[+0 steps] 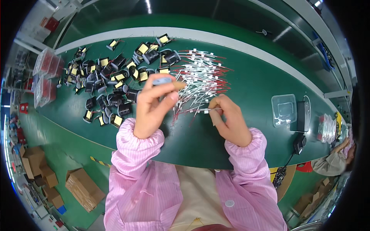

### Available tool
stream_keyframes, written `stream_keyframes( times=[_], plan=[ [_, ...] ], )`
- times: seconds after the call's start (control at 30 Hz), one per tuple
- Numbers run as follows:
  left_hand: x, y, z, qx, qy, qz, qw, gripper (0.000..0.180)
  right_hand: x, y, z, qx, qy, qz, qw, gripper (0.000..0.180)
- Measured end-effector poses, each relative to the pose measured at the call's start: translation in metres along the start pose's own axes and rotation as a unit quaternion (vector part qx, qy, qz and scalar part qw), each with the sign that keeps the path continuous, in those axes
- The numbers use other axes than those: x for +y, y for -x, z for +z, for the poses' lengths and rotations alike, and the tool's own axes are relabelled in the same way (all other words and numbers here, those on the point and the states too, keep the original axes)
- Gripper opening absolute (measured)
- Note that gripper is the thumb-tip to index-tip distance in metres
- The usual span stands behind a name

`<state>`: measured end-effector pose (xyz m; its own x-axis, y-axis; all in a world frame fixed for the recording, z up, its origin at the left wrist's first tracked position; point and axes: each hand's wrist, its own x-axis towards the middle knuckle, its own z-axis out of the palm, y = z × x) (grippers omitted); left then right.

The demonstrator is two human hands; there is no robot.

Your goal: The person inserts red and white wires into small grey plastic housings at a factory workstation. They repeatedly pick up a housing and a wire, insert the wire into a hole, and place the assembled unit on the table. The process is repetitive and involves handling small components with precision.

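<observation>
Pink sleeves (246, 154) are nearest. Past them, the right hand (231, 121) pinches a white-plugged wire (206, 112) lying sideways, pointing left toward the left hand (151, 106), whose grip is hard to tell. Farther lie more wires (204, 77).

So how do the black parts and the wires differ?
The black parts are chunky, many with pale yellow faces; the wires are thin, mostly red and white. The black parts scatter to the left; the wires lie packed near the middle. Both lie on the green table.
</observation>
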<state>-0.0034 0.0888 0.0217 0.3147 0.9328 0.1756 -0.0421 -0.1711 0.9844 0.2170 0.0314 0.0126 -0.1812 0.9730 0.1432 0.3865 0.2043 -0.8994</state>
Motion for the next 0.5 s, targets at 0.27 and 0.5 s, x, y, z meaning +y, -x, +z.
stream_keyframes(
  times=[0.27, 0.5],
  plan=[
    [-0.014, 0.005, 0.017, -0.11, -0.3, 0.157, 0.934, 0.023, 0.016, 0.005, 0.01, 0.011, -0.012, -0.02, 1.0, 0.014],
    [-0.019, 0.009, 0.016, -0.125, -0.225, 0.038, 0.966, 0.011, 0.017, 0.005, 0.011, 0.038, 0.006, -0.044, 0.998, 0.012]
  ],
)
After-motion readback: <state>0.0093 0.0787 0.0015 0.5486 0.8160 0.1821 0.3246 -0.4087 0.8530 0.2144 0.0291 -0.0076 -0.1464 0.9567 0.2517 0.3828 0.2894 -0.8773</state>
